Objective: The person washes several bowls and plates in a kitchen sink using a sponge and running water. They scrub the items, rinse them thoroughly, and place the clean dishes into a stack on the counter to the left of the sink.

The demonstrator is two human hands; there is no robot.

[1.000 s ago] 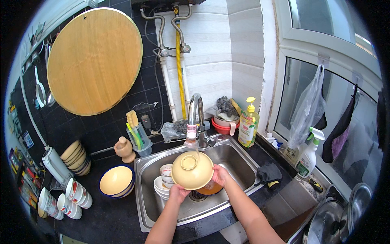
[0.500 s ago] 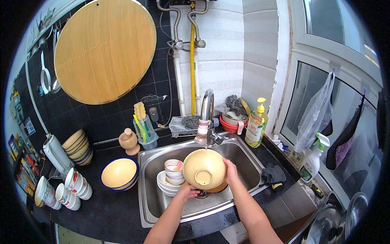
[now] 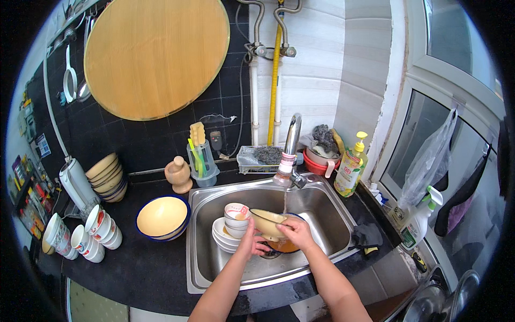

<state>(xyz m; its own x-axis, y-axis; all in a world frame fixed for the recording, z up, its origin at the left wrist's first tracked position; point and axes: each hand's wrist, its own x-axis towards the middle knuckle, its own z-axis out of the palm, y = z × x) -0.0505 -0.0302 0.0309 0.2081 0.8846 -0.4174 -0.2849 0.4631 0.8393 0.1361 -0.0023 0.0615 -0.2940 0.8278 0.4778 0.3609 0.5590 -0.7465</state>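
A cream enamel bowl (image 3: 264, 219) is tilted over the sink (image 3: 327, 236). My right hand (image 3: 296, 233) pinches its right side by the rim. My left hand (image 3: 251, 244) is at the bowl's lower left with fingers stretched apart; whether it touches the bowl is hard to tell. Water runs from the faucet (image 3: 292, 137) just right of the held bowl, into a blue-rimmed bowl (image 3: 287, 244) with orange-brown liquid, partly hidden by my right hand. Small white bowls (image 3: 235, 220) are stacked on white dishes (image 3: 222, 233) at the sink's left side.
Left of the sink are a blue-rimmed cream bowl (image 3: 161, 217), stacked bowls (image 3: 107, 177) and several paper-cup-like white cups (image 3: 86, 241). Behind stand a wooden mortar (image 3: 178, 174), a utensil holder (image 3: 202, 166) and a yellow-pump soap bottle (image 3: 351, 166). A dark cloth (image 3: 367, 235) lies right of the sink.
The bowl has turned from showing its underside to a steeper tilt and come out of the water stream. My right hand shifted onto its rim; my left hand's fingers spread. The view swung left.
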